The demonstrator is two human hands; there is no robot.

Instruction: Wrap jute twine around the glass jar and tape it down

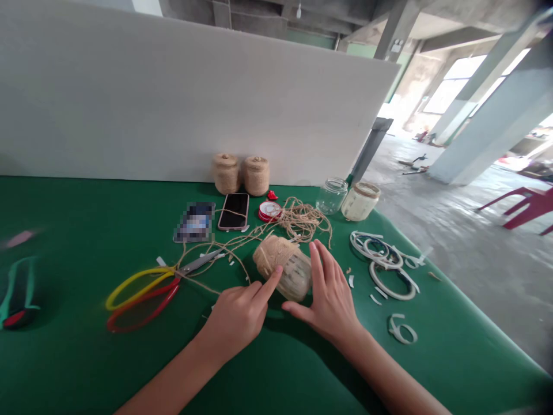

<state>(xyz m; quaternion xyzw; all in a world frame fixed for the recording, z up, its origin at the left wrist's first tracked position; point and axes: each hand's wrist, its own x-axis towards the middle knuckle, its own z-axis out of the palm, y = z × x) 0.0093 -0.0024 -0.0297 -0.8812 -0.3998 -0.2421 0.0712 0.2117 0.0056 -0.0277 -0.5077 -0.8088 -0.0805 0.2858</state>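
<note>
Green tabletop (78, 230), pale board (173, 98) behind. Part-wrapped jar (286, 260) sits tilted between left hand (244, 311) and right hand (332, 294); might roll if contact slips, or wrap (268, 252) could loosen from slack twine (302, 219). Left grip: index fingertip (279, 269) on jar, others curled, can't tell if holding twine. Right grip: spread wide at glass end (300, 282).

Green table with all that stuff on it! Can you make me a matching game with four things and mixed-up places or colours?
Things:
1. Half-wrapped jar
2. Scissors
3. Phone
4. Two twine-covered containers

Clues:
A. Dark screen
B. By the white board
C. Between left hand and right hand
D. Yellow and red handles

Pairs: 1-C, 2-D, 3-A, 4-B
</note>
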